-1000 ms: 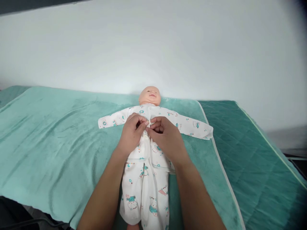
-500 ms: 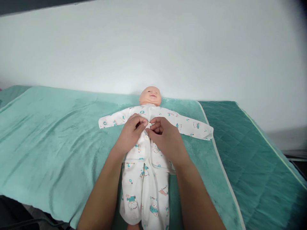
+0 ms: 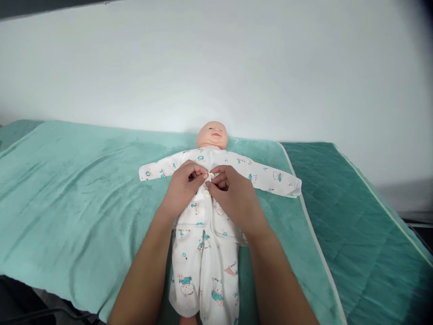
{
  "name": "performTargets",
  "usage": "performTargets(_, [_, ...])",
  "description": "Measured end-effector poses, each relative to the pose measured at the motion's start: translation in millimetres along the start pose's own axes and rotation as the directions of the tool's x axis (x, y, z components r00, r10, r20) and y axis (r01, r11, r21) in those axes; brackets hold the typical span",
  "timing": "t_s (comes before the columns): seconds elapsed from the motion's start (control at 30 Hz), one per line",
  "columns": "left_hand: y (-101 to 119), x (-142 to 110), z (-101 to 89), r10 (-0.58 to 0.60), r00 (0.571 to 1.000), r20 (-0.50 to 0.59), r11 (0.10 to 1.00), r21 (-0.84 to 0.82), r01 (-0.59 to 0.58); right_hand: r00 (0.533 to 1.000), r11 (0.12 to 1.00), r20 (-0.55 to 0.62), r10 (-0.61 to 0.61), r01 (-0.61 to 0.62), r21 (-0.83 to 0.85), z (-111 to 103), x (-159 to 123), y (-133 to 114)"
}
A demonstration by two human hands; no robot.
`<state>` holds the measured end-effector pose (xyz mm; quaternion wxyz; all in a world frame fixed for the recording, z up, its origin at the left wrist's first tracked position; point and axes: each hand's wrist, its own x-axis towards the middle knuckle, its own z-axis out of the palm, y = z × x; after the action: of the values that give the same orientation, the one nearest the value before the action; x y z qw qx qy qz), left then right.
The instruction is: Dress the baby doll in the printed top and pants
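Observation:
A baby doll (image 3: 213, 135) lies on its back, dressed in a white printed shirt (image 3: 233, 158) and matching trousers (image 3: 219, 271). Its sleeves stretch out to both sides. Over the chest, my left hand (image 3: 187, 185) pinches the front edge of the shirt with thumb and forefinger. My right hand (image 3: 233, 192) faces it from the other side, its fingers closed on the opposite edge at a white button (image 3: 211, 175). Just below, another white button (image 3: 206, 193) shows on the shirt front. Whether the upper button is through its hole cannot be seen.
Under the doll is a light green blanket (image 3: 101, 203), wrinkled at the left. A darker green quilted cover (image 3: 355, 234) shows at the right. Behind the doll's head rises a white wall (image 3: 216, 63). A dark cable (image 3: 57, 311) hangs near the lower left.
Both hands stay at the same spot on the shirt front, with only very slight finger movement. The doll lies as before.

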<state>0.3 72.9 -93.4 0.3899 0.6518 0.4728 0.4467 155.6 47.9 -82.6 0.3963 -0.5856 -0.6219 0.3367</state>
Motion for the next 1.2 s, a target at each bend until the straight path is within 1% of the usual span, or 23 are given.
performTargets(0.13, [-1.6,0.2,1.6,0.001,1.0,-0.008,1.0,-0.009,-0.001,0.999,0.998,0.015,-0.029,0.03,-0.062,1.1,-1.0,-0.8])
performTargets(0.23, [-1.3,0.5,2.3,0.018,1.0,-0.011,1.0,0.014,-0.018,0.998,0.994,0.018,-0.057,0.058,-0.097,1.5,-1.8,-1.5])
performTargets(0.37, [-1.0,0.1,3.3,0.048,0.999,-0.012,0.998,0.042,-0.047,0.999,0.997,0.022,-0.037,0.039,-0.069,0.9,-2.0,-1.8])
performTargets(0.57, [-5.5,-1.1,6.8,0.042,0.999,-0.029,0.997,-0.07,-0.044,0.999,0.999,0.023,-0.046,0.046,-0.021,-0.5,-1.7,-1.8])
performTargets(0.7, [-5.0,-0.4,5.5,0.107,0.994,-0.015,0.994,0.006,-0.107,0.999,0.999,0.032,-0.031,0.032,-0.016,-2.0,-1.7,-2.8])
performTargets(0.83, [-3.4,0.0,3.2,0.1,0.995,-0.015,0.995,0.021,-0.1,0.998,0.999,0.046,-0.032,0.033,-0.026,-4.0,-3.7,-5.3])
performTargets(1.07, [-3.8,-0.1,1.8,0.109,0.994,0.003,0.994,0.003,-0.109,1.0,0.987,-0.004,-0.028,0.027,-0.158,-3.8,-15.9,-13.6])
performTargets(1.13, [-4.6,0.0,1.3,0.111,0.994,0.0,0.994,-0.002,-0.111,1.0,0.975,0.008,-0.023,0.024,-0.223,-5.1,-20.2,-17.2])
performTargets(1.2, [-5.1,-0.2,0.5,0.12,0.993,-0.001,0.993,0.003,-0.12,0.999,0.946,0.039,-0.018,0.03,-0.323,-7.4,-24.6,-21.2])
